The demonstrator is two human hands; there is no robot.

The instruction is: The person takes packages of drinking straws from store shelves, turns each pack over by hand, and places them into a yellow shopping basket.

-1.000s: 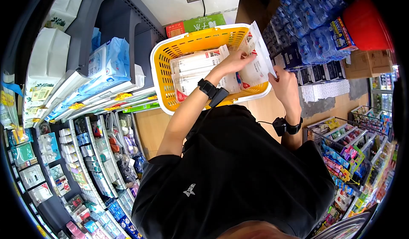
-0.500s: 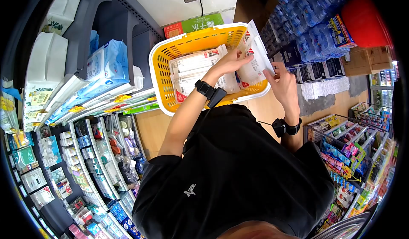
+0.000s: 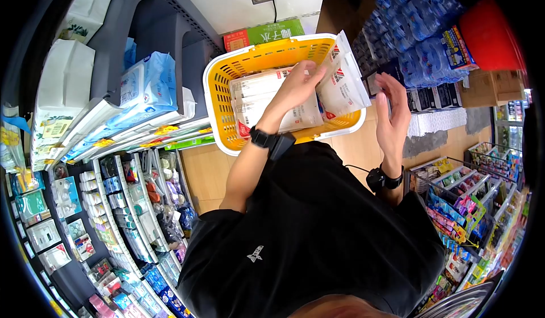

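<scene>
A yellow basket with a white rim holds flat white packages with red corners. At its right side, another white package leans against the rim and partly sticks out over it. My left hand is above the packages in the basket, fingers apart and near the leaning package, with nothing held. To the right of the basket, clear of the package, my right hand is raised with its fingers spread and nothing in it.
Shelves with wipes packs and small goods stand on the left. A green and red carton lies behind the basket. Bottled water packs, a red bucket and a cardboard box are at the right, above a wire rack.
My right hand has let go of the leaning package and moved right, its fingers opening. My left hand has drawn back a little to the left, off that package.
</scene>
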